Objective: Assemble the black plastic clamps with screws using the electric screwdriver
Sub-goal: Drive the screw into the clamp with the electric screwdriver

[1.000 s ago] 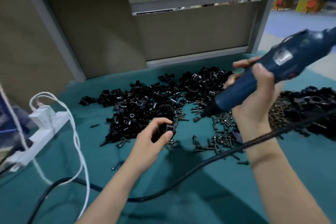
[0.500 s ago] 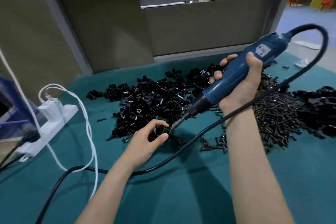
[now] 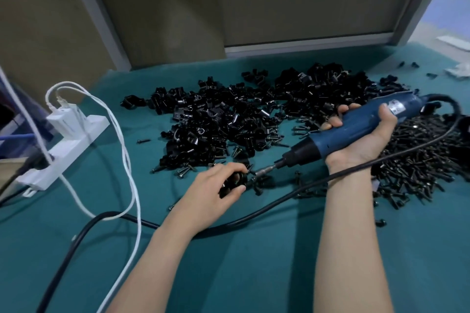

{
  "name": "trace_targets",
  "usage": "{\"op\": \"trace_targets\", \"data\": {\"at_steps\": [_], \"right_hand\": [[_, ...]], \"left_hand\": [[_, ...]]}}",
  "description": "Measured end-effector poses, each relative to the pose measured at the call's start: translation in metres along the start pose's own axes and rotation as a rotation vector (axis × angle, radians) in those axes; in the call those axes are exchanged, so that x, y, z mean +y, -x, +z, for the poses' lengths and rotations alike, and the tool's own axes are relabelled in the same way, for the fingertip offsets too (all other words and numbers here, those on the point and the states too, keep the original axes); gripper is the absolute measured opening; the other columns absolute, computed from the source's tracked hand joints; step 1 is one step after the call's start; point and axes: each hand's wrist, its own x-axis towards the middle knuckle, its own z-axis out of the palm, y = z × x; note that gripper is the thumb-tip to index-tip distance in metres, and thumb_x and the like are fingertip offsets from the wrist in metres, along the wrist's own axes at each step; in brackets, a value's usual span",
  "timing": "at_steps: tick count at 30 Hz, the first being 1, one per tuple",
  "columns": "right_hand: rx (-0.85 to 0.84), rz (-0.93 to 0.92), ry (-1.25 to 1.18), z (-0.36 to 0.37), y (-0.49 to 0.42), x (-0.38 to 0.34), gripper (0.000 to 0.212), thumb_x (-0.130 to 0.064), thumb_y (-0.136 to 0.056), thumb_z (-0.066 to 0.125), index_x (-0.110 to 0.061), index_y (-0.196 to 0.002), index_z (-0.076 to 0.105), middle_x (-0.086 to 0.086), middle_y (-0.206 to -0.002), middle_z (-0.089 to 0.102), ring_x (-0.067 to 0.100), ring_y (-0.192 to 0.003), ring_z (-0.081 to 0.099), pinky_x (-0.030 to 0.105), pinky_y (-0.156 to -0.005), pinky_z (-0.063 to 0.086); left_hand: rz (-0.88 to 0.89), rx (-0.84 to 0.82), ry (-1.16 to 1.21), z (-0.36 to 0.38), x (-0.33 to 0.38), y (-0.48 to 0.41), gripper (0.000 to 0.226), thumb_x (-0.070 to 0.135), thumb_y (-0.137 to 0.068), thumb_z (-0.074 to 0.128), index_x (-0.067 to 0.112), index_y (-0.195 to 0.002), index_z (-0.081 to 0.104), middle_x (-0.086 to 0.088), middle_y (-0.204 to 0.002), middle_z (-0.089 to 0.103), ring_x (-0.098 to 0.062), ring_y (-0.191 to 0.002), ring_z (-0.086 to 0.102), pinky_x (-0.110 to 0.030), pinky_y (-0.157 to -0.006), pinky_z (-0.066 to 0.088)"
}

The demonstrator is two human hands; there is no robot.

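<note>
left hand (image 3: 216,187) pinches a black clamp (image 3: 235,180) near centre; right hand (image 3: 366,134) grasps electric screwdriver (image 3: 356,126), bit at clamp. clamp likely light, stiff, slick; hold by its sides.

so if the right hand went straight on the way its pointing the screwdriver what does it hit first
The black clamp pinched in the left hand. The right hand aims the electric screwdriver down and to the left, with the bit tip at or almost at the clamp. Depth leaves contact unclear.
</note>
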Motion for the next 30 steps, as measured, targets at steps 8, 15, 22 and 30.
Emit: {"op": "trace_targets", "data": {"at_steps": [8, 15, 22, 30], "right_hand": [[-0.003, 0.006, 0.005, -0.006, -0.003, 0.004, 0.034, -0.046, -0.086, 0.047, -0.014, -0.078, 0.052, -0.001, -0.070, 0.056, 0.012, -0.045, 0.047, 0.019, -0.046, 0.038], [-0.046, 0.025, -0.004, -0.005, -0.003, 0.005, 0.034, -0.047, -0.081, 0.049, -0.013, -0.076, 0.055, 0.000, -0.070, 0.057, 0.012, -0.045, 0.046, 0.019, -0.047, 0.038], [-0.157, 0.053, -0.003, -0.007, -0.002, 0.005, 0.032, -0.046, -0.082, 0.050, -0.014, -0.078, 0.053, -0.002, -0.070, 0.056, 0.010, -0.044, 0.045, 0.019, -0.045, 0.038], [-0.364, 0.079, -0.045, 0.000, 0.002, 0.002, 0.060, -0.048, -0.043, 0.087, -0.013, -0.080, 0.055, -0.003, -0.065, 0.056, 0.009, -0.041, 0.047, 0.020, -0.042, 0.040]], "left_hand": [[-0.004, -0.025, -0.009, 0.000, 0.002, 0.000, 0.025, 0.035, -0.095, 0.057, 0.041, -0.118, 0.052, 0.015, -0.115, 0.058, -0.001, -0.093, 0.053, -0.011, -0.068, 0.038], [0.012, -0.009, 0.026, -0.002, 0.004, 0.005, 0.025, 0.035, -0.093, 0.060, 0.049, -0.112, 0.050, 0.019, -0.109, 0.060, 0.001, -0.090, 0.054, -0.008, -0.069, 0.041], [-0.018, -0.072, 0.112, -0.006, 0.008, 0.008, 0.026, 0.034, -0.092, 0.063, 0.053, -0.105, 0.051, 0.021, -0.096, 0.062, -0.002, -0.085, 0.055, -0.011, -0.070, 0.041], [-0.037, -0.123, 0.218, -0.006, 0.011, 0.008, 0.026, 0.030, -0.093, 0.063, 0.051, -0.104, 0.054, 0.006, -0.097, 0.069, -0.014, -0.085, 0.061, -0.025, -0.076, 0.045]]}}
